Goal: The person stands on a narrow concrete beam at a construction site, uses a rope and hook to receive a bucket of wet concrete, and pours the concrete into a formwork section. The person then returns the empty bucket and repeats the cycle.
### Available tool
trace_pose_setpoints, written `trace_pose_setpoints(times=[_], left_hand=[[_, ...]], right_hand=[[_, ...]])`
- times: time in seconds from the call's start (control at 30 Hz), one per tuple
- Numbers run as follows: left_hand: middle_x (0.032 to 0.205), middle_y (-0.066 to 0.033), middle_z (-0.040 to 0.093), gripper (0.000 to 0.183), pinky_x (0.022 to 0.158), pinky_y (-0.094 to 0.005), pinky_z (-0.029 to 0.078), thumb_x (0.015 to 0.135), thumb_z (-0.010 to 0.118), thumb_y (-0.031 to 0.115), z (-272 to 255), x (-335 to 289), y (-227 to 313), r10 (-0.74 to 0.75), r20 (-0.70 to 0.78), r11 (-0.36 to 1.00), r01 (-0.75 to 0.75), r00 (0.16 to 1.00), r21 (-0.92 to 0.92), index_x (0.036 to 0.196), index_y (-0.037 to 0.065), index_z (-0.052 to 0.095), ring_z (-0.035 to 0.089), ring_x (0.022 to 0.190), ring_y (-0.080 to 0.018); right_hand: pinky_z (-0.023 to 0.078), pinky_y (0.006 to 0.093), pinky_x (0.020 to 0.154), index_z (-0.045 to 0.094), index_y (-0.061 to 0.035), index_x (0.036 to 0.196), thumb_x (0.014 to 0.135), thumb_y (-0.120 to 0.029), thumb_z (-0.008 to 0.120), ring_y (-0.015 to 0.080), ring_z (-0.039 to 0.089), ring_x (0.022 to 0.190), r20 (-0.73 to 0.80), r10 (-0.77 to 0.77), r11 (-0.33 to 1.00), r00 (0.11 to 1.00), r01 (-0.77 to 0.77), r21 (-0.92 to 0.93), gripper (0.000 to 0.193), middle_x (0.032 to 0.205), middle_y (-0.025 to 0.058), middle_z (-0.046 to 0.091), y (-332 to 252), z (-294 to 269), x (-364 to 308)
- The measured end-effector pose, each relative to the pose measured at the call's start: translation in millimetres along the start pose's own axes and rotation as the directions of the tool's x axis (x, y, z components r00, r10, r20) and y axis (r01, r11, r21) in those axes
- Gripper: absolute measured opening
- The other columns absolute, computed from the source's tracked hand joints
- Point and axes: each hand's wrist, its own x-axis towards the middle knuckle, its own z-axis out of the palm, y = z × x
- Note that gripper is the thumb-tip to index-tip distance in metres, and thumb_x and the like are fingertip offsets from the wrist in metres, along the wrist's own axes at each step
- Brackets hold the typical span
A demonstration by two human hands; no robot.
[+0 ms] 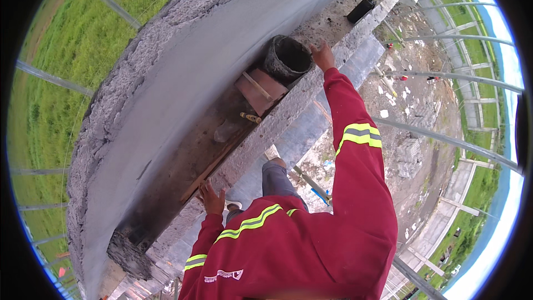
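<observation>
My left hand (pixel 211 198) lies with its fingers apart on the inner edge of the concrete ledge, at the lower end of a long wooden strip (pixel 203 182). Whether its fingertips press on the strip I cannot tell. Farther along, my right hand (pixel 322 56) rests on the ledge, fingers stretched out, right beside the rim of a mortar-crusted black bucket (pixel 277 65). Between the hands, in the trough, sit a flat reddish board with a stick (pixel 257 86) across it and a small yellow tool (pixel 251 117), perhaps a level.
A smooth grey wall (pixel 166 83) with a rough top curves along the trough. A black cylindrical container (pixel 361 10) stands farther up the ledge. Metal scaffold bars (pixel 444 140) cross on the right, above rubble ground. Dark mortar (pixel 129 253) clings at the lower left.
</observation>
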Motion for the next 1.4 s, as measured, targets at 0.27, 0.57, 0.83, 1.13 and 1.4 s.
trace_pose_setpoints(times=[0.27, 0.57, 0.83, 1.13, 1.4], left_hand=[[0.144, -0.0219, 0.035, 0.086, 0.109, -0.0689, 0.02, 0.081, 0.074, 0.039, 5, -2, -11, -0.148, 0.093, 0.988, 0.144, 0.985, 0.054, 0.147, 0.006, 0.03, 0.03, 0.138, -0.0425], [0.147, -0.0172, 0.035, 0.086, 0.111, -0.0678, 0.02, 0.082, 0.073, 0.041, -1, -1, -8, -0.19, 0.148, 0.982, 0.185, 0.971, 0.046, 0.149, 0.012, 0.029, 0.028, 0.141, -0.0379], [0.158, -0.0127, 0.023, 0.083, 0.111, -0.0735, 0.011, 0.082, 0.069, 0.048, 7, -12, -12, -0.239, 0.096, 0.971, 0.24, 0.966, 0.01, 0.151, 0.022, 0.031, 0.014, 0.149, -0.0329], [0.156, -0.0142, 0.026, 0.083, 0.111, -0.074, 0.012, 0.078, 0.073, 0.035, 22, -31, -26, -0.232, -0.06, 0.958, 0.217, 0.971, -0.19, 0.149, 0.02, 0.035, 0.012, 0.15, -0.0308], [0.132, -0.0176, 0.053, 0.056, 0.101, -0.0479, 0.043, 0.082, 0.069, 0.035, 71, -204, -45, -0.733, -0.09, 0.586, 0.559, 0.674, -0.587, 0.129, 0.008, 0.055, 0.048, 0.125, -0.0363]], right_hand=[[0.044, 0.0458, 0.102, 0.057, -0.003, 0.128, 0.091, -0.045, 0.056, 0.0433, 0.057, 0.115, 0.375, 0.056, 0.975, 0.925, 0.031, -0.221, 0.056, 0.125, 0.0249, 0.06, 36, 52, 83], [0.041, 0.0441, 0.057, 0.055, -0.0003, 0.074, 0.09, -0.035, 0.063, 0.0371, 0.055, 0.062, 0.397, -0.392, 0.913, 0.83, 0.3, 0.275, 0.038, 0.066, 0.0184, 0.053, -52, 18, 35], [0.023, 0.0214, 0.051, 0.061, -0.0057, 0.091, 0.1, -0.023, 0.052, 0.0013, 0.03, 0.058, 0.5, -0.41, 0.813, 0.762, 0.057, 0.58, 0.022, 0.068, -0.0094, 0.035, -188, -140, -49], [0.019, 0.0195, 0.045, 0.061, -0.003, 0.102, 0.101, -0.024, 0.05, 0.0019, 0.027, 0.05, 0.534, -0.539, 0.692, 0.651, -0.018, 0.721, 0.023, 0.064, -0.006, 0.034, -333, -186, -213], [0.022, 0.0197, 0.049, 0.06, -0.0041, 0.097, 0.1, -0.022, 0.053, 0.0023, 0.029, 0.054, 0.666, -0.735, 0.639, 0.125, -0.197, 0.743, 0.019, 0.067, -0.0053, 0.039, -454, -130, -361]])
